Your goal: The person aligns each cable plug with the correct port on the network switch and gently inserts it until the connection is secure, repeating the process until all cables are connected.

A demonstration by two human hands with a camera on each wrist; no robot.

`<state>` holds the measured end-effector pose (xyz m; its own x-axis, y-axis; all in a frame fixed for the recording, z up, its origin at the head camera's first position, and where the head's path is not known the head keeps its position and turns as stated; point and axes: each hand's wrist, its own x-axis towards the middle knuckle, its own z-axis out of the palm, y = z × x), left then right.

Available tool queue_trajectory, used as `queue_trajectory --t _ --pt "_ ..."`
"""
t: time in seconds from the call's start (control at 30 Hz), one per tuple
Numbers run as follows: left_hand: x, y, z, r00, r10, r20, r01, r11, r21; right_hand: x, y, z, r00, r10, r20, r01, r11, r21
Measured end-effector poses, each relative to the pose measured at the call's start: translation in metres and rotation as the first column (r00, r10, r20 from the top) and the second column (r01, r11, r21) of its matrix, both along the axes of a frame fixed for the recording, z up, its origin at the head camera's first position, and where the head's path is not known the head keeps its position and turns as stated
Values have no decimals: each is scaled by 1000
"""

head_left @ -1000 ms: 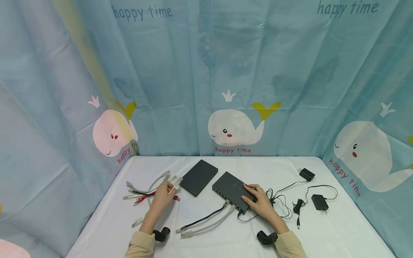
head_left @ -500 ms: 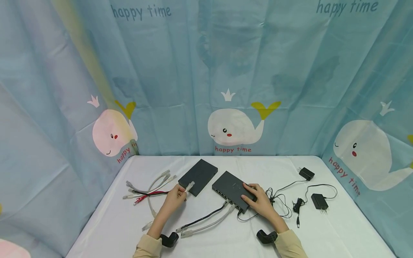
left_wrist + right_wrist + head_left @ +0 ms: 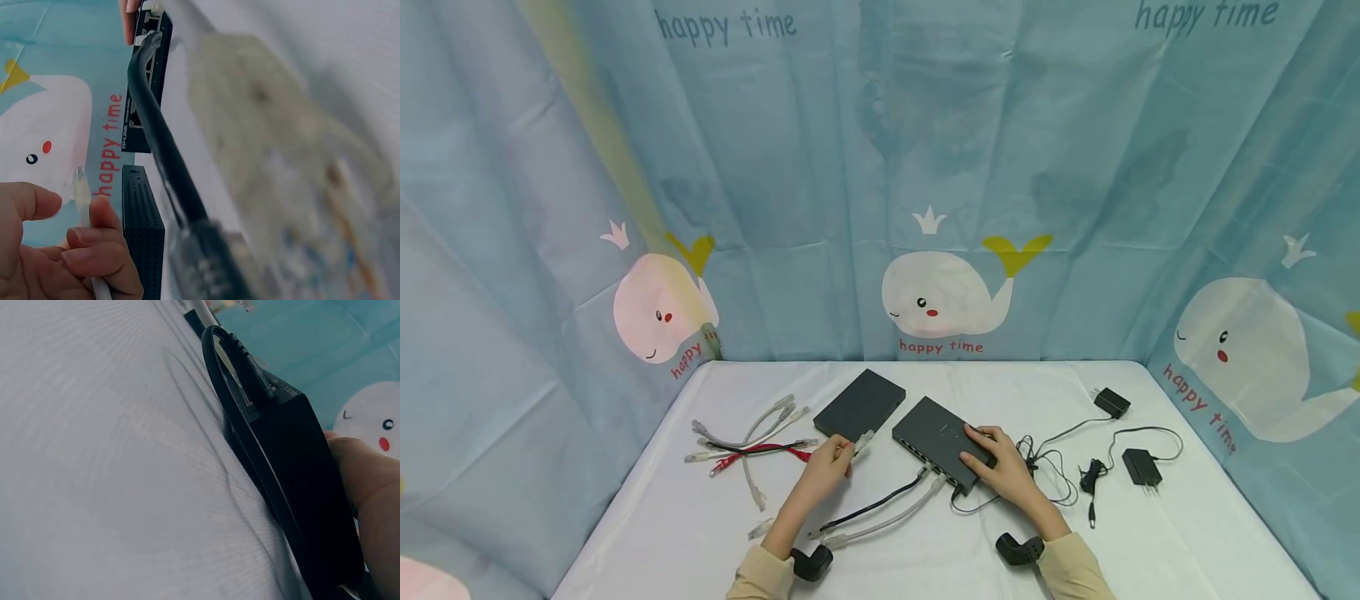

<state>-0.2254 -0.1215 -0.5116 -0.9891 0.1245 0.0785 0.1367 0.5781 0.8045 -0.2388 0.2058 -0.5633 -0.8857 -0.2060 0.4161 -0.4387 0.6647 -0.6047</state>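
In the head view my left hand (image 3: 829,465) pinches a pale network cable just behind its clear plug (image 3: 865,442), left of a black network switch (image 3: 931,433). The left wrist view shows the same plug (image 3: 80,187) pointing up from between the fingers. My right hand (image 3: 1009,471) rests on the switch's right end, thumb and fingers spread over its top. A black cable (image 3: 880,507) and a grey cable (image 3: 891,527) are plugged into the switch's row of ports. Beside them, a black power plug (image 3: 247,372) sits in the same side.
A second black box (image 3: 859,404) lies left of the switch. Several grey, black and red network cables (image 3: 745,450) lie crossed at the left. To the right are two black power adapters, one near the back (image 3: 1112,402) and one closer (image 3: 1142,468), with thin wires.
My left hand has drawn the pale cable from the pile rightward and toward me, past the second box to near the switch. The right hand stays on the switch.
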Motion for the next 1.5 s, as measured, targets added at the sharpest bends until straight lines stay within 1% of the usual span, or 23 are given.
queue_trajectory --t 0.17,0.27,0.3,0.4,0.43,0.53,0.67,0.77,0.9,1.0,1.23,1.37,1.5 --pt "1 6 0 999 -23 33 23 1000 -16 0 0 0 1000 -1 0 1 1000 2" --pt "1 10 -2 998 -56 22 56 998 8 0 0 0 1000 0 -2 0 1000 1" --pt "1 11 -3 997 -73 1 73 997 10 0 0 0 1000 1 -2 -1 1000 1" --pt "2 16 -6 994 -109 -21 109 994 22 0 0 0 1000 0 -1 0 1000 3" --pt "1 17 -6 994 -112 -11 112 993 21 0 0 0 1000 -1 0 1 1000 2" --pt "0 23 -7 993 -116 14 116 993 -2 0 0 0 1000 -6 7 6 1000 3" --pt "0 30 -7 991 -130 5 131 991 -33 0 0 0 1000 -4 10 4 1000 -4" --pt "0 35 -8 988 -151 -11 151 988 -21 -1 0 0 1000 -1 1 1 1000 -3" --pt "-1 43 -10 985 -174 0 174 985 16 -1 0 -1 1000 -2 -12 2 1000 5" --pt "-1 48 -12 986 -169 3 169 986 6 -1 0 -1 1000 -1 -12 1 1000 3" --pt "-5 59 -15 992 -123 11 123 991 -53 0 -1 1 1000 0 -2 0 1000 -3" --pt "-7 64 -16 994 -108 9 109 990 -85 -1 0 0 1000 0 -13 0 1000 -1" --pt "-7 67 -18 995 -103 13 103 990 -93 -1 0 -1 1000 1 -27 -1 1000 3"
